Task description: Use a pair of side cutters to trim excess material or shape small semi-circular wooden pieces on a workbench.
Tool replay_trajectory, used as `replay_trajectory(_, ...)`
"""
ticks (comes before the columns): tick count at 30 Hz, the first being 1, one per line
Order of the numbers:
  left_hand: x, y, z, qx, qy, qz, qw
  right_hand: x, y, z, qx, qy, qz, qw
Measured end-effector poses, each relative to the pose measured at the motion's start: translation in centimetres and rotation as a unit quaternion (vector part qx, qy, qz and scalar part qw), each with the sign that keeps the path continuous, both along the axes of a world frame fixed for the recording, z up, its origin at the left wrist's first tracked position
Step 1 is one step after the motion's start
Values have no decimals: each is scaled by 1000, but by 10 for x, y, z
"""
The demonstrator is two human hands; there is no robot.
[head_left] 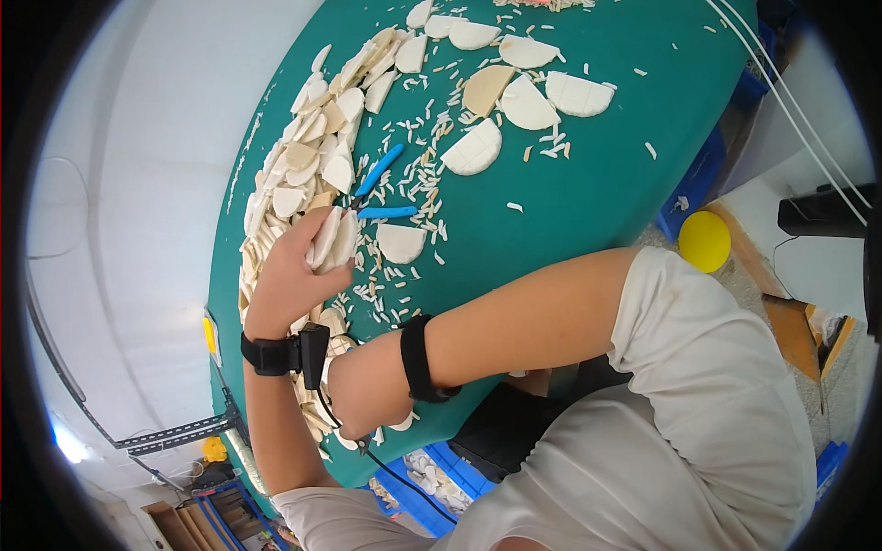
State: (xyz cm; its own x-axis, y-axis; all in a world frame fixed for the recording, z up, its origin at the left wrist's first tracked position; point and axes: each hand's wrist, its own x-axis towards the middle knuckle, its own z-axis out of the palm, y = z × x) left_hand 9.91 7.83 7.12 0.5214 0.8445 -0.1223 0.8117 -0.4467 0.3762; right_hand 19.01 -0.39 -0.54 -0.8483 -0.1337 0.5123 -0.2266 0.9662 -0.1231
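My left hand [292, 271] is closed around a few off-white half-round pieces [334, 241], held together on their edges. Just beyond them, blue-handled pliers [378, 173] lie spread on the green table; their jaws are partly hidden by the pieces. My right hand [369, 381] is bent over the pile close to my left wrist, its fingers hidden from view. A long heap of similar half-round pieces [303, 158] runs along the table's left side. One loose half-round piece [401, 243] lies right of my left hand, among small white scraps [427, 174].
More half-round pieces [528, 103] lie scattered on the far part of the green table [570, 184]. Blue bins [459, 468] with white pieces stand below the near edge. A yellow disc [705, 241] is off to the right. A yellow-handled tool [211, 335] rests by the left edge.
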Motion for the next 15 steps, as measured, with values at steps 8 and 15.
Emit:
replay_trajectory(8,22,-5,-28,-27,120,-49,991,5,-4,8,-25,-32,23,999)
replay_trajectory(15,33,8,-22,-4,173,-100,980,10,7,6,-18,48,47,998)
